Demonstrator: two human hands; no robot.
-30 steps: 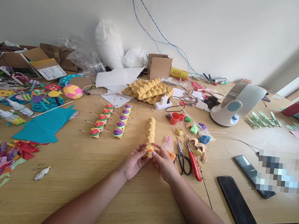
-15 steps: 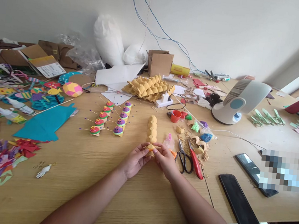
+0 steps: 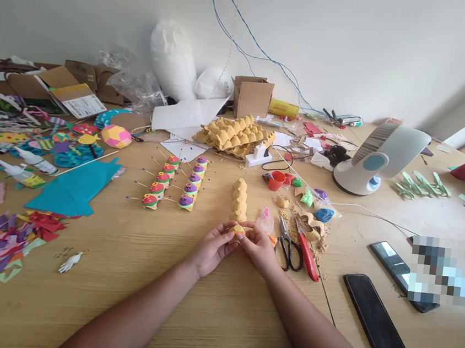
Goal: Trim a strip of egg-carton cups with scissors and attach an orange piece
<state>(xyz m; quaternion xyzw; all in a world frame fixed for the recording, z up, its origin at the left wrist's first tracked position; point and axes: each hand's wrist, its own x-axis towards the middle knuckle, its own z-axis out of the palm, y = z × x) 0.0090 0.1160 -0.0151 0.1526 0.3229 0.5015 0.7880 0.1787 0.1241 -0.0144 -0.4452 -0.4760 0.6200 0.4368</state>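
Observation:
A yellow strip of egg-carton cups (image 3: pixel 238 199) lies lengthwise on the wooden table (image 3: pixel 130 274), its near end between my hands. My left hand (image 3: pixel 210 249) pinches that end from the left. From the right, my right hand (image 3: pixel 260 247) pinches the same end, fingertips pressed on an orange bit there. Two painted carton caterpillars (image 3: pixel 175 189) with pins stuck in them lie to the left of the strip. Just right of my right hand are black-handled scissors (image 3: pixel 287 245) and a red craft knife (image 3: pixel 308 253).
A stack of yellow carton pieces (image 3: pixel 231 135) and a cardboard box (image 3: pixel 252 96) stand behind. Small clay lumps and a red cup (image 3: pixel 276 180) lie right of the strip. A white fan (image 3: pixel 377 159), two phones (image 3: pixel 377 316) and paper scraps (image 3: pixel 4 244) fill the sides.
The hands have stayed on the strip's near end, fingers shifting slightly. The view has tilted a little.

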